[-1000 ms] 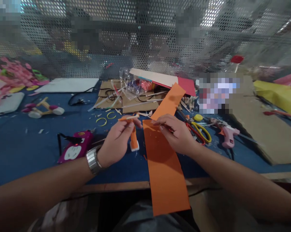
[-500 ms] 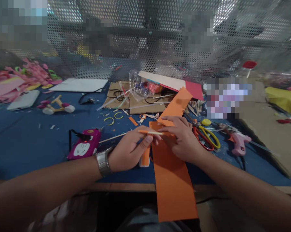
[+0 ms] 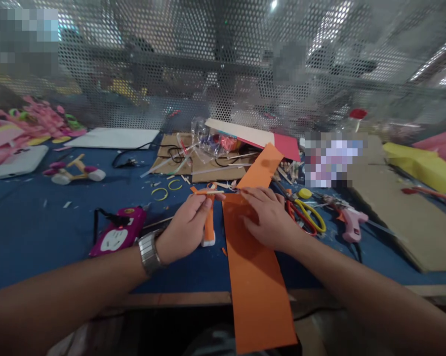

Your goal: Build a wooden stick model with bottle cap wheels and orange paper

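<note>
Between the thumb and fingers of my left hand [image 3: 185,225] is a thin wooden stick [image 3: 214,192], with orange on its left part. Below it lies an orange strip on a white piece [image 3: 208,232], partly hidden by my left hand. My right hand [image 3: 269,217] rests over a long orange paper sheet [image 3: 260,296], fingers stretched out. That sheet hangs over the near table edge. A second orange paper piece [image 3: 262,168] lies behind the fingers. Scissors [image 3: 311,213] with red and yellow handles are just right of my right hand.
A purple power socket [image 3: 121,230] with a plugged-in cord stands left. A pink glue gun [image 3: 352,225] and cardboard [image 3: 404,217] are at right. Farther back lie a small wooden wheeled model [image 3: 74,170], clear plastic wrap [image 3: 204,141] and scraps, before a perforated metal screen [image 3: 163,59].
My right hand has moved off the stick and down onto the orange sheet, its fingers flatter. My left hand keeps hold of the stick. The view has shifted slightly.
</note>
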Demonstrator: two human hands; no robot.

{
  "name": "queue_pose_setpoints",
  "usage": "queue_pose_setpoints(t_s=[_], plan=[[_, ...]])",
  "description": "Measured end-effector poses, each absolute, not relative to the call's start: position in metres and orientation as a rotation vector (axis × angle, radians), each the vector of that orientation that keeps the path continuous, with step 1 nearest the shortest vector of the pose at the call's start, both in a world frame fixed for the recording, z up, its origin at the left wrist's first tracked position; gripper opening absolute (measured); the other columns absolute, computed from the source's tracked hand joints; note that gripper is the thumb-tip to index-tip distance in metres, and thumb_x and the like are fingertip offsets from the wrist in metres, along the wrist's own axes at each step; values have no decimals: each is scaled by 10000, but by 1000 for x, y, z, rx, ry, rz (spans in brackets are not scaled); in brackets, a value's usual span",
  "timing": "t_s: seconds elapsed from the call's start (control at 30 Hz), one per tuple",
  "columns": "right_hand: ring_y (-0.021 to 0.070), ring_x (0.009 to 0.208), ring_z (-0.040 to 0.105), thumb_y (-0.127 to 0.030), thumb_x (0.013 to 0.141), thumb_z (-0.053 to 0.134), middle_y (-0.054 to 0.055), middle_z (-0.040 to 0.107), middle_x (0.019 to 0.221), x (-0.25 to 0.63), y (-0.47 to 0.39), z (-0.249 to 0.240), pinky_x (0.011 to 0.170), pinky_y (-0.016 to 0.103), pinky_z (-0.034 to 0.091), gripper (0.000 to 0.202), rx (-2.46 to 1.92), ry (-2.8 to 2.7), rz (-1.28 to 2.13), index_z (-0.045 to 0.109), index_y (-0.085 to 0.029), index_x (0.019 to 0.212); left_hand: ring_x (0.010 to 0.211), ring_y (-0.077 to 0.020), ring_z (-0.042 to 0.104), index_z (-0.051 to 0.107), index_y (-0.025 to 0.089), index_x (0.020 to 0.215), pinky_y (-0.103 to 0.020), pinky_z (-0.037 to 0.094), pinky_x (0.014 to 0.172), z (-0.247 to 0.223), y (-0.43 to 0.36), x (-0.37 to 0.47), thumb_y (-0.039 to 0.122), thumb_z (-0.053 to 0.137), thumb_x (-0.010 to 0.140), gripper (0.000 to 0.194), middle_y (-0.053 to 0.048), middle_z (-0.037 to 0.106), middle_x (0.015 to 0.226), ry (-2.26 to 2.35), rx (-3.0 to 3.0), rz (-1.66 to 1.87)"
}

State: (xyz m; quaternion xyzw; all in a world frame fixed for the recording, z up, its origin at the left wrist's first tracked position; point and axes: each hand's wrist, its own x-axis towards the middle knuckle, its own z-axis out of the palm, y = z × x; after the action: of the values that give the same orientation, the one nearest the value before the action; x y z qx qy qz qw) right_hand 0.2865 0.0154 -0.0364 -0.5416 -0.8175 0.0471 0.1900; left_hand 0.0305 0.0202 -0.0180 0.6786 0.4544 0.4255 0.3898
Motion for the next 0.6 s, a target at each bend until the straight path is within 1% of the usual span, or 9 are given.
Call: queue_pose_setpoints(t_s=[0.13,0.2,0.27,0.3,0.37,0.47,0.53,0.6], plan=[[432,1486,618,-348,1049,648,193,697,1620,288,17,-31,1214,689,515,496,-1334,-2193,249,703,-196,1517,1404,-312,700,817,261,1235,-472,486,1275,-22,25,31,482,580,1135,338,-105,802,1409,1163,1606,1115],[392,1502,634,-336,1056,655,189,698,1614,289,17,-28,1217,612,555,522,-1212,-2103,352,669,-201,1560,1457,-301,678,811,254,1274,-472,457,1315,-24,27,32,460,587,1131,336,-105,782,1471,1159,1537,1130],[350,1503,657,-311,1067,651,174,712,1595,289,17,-25,1181,540,596,488,-1133,-1980,422,678,-228,1548,1451,-304,687,808,239,1299,-491,464,1316,-26,29,32,454,621,1109,342,-116,780,1480,1156,1459,1131],[332,1475,685,-294,1072,647,164,738,1557,289,17,-24,1167,518,606,433,-1105,-1907,443,712,-241,1497,1440,-310,695,806,233,1300,-502,479,1304,-27,30,33,459,642,1092,348,-122,782,1476,1155,1418,1132],[298,1353,760,-255,1073,648,144,813,1411,290,17,-21,1141,484,616,299,-1049,-1791,480,788,-242,1336,1439,-320,696,805,225,1273,-513,510,1277,-28,31,34,477,684,1051,358,-127,783,1471,1145,1341,1145],[242,1069,841,-233,1050,691,102,881,1134,288,17,-19,990,399,662,157,-954,-1790,568,840,-234,1097,1460,-321,678,791,228,1218,-501,541,1249,-26,33,35,473,753,970,351,-118,794,1426,1119,1248,1179],[216,943,852,-244,1025,729,78,893,1023,286,15,-18,886,343,674,123,-881,-1869,641,851,-234,1011,1442,-311,688,774,233,1187,-484,555,1237,-23,34,35,434,797,911,343,-103,809,1360,1105,1202,1193],[203,893,859,-259,1009,757,68,901,981,284,13,-16,847,314,677,107,-813,-1935,707,859,-233,989,1409,-303,706,757,239,1163,-471,581,1206,-20,34,35,395,818,869,338,-91,815,1314,1094,1162,1203]])
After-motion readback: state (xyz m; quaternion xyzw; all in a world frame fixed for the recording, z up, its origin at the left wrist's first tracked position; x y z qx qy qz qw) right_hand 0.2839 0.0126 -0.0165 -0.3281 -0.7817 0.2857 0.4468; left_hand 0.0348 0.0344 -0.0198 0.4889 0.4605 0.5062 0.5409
